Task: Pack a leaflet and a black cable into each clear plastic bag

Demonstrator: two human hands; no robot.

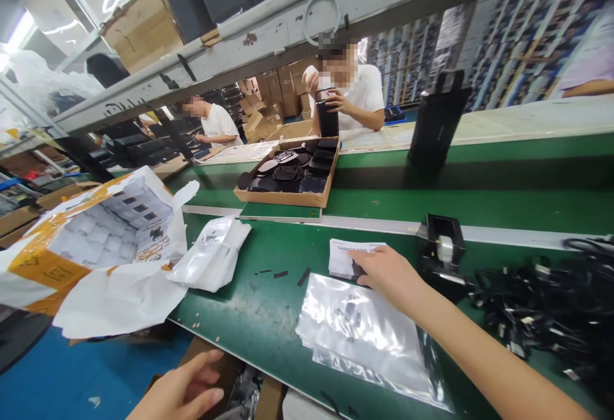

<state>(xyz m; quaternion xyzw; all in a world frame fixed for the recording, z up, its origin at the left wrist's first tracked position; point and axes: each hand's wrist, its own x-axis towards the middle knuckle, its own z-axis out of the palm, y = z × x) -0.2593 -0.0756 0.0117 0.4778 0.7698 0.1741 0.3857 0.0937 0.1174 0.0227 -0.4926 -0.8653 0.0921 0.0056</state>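
Note:
My right hand (391, 274) reaches over the green bench, its fingertips on the right part of a small stack of white printed leaflets (341, 260). Its thumb and forefinger look apart, and no leaflet is lifted. Just in front of the stack lie clear plastic bags (359, 324) in a flat pile with dark print. My left hand (185, 385) hangs off the bench's near edge, fingers loosely spread, holding nothing. Close above it, another bundle of folded plastic bags (211, 254) rests on the bench, beside a torn white-and-orange package (62, 266) packed with white leaflets.
A cardboard tray (283, 198) of black parts sits mid-bench. On the right are a black tape dispenser (444, 250), tangled black cables (537, 311) and an upright black speaker-like box (439, 119). Across the bench, a person (367, 97) handles a black device; a shelf beam (230, 49) runs overhead.

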